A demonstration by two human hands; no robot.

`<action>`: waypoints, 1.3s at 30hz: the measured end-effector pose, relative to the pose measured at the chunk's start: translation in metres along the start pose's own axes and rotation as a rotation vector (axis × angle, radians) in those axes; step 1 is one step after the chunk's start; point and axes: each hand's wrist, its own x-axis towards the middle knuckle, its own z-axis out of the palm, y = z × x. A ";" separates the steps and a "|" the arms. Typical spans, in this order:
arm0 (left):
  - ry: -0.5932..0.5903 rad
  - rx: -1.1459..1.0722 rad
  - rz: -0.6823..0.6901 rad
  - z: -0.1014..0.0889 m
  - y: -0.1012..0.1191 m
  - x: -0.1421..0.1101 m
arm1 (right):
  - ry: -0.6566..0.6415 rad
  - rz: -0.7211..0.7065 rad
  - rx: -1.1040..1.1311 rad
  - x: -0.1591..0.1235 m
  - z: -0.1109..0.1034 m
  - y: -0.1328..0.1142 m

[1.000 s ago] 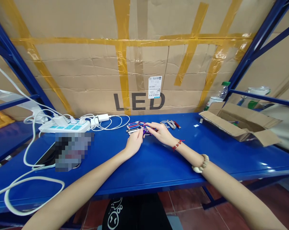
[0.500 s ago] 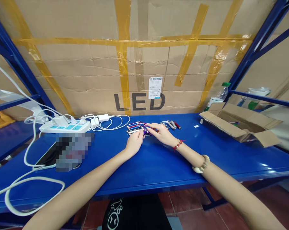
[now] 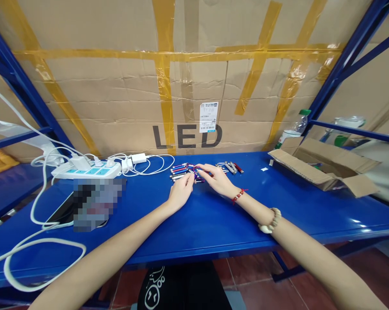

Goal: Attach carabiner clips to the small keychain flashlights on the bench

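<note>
My left hand (image 3: 181,189) is closed at the near side of a pile of small shiny metal tubes (image 3: 179,170) in blue, red, silver and purple. Its thumb and forefinger pinch together; what lies between them is too small to make out. Across from it, my right hand (image 3: 218,178) reaches in with bent fingers and thumb tips at the thin cords (image 3: 192,165) among the tubes. Its grip there is partly hidden. Just beyond my right hand lie several more tubes (image 3: 230,167), grey and dark red, with white cords.
A white power strip (image 3: 91,170) with cables stands at the left, a blurred-out flat object (image 3: 97,202) before it. At the right are an open cardboard box (image 3: 323,168) and a green-capped bottle (image 3: 293,129). A large taped cardboard sheet (image 3: 117,99) backs the blue table (image 3: 214,228).
Both hands stay at the pile with only slight finger movement. The purple piece seen between the fingertips before is less visible now. The view has shifted slightly.
</note>
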 end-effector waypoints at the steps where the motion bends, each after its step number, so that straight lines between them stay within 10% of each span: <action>1: 0.001 -0.028 0.008 0.001 -0.001 0.001 | 0.006 0.002 0.005 0.000 0.000 0.000; 39: -0.088 -0.076 0.149 0.004 -0.004 0.001 | -0.049 0.124 0.091 0.002 -0.006 -0.005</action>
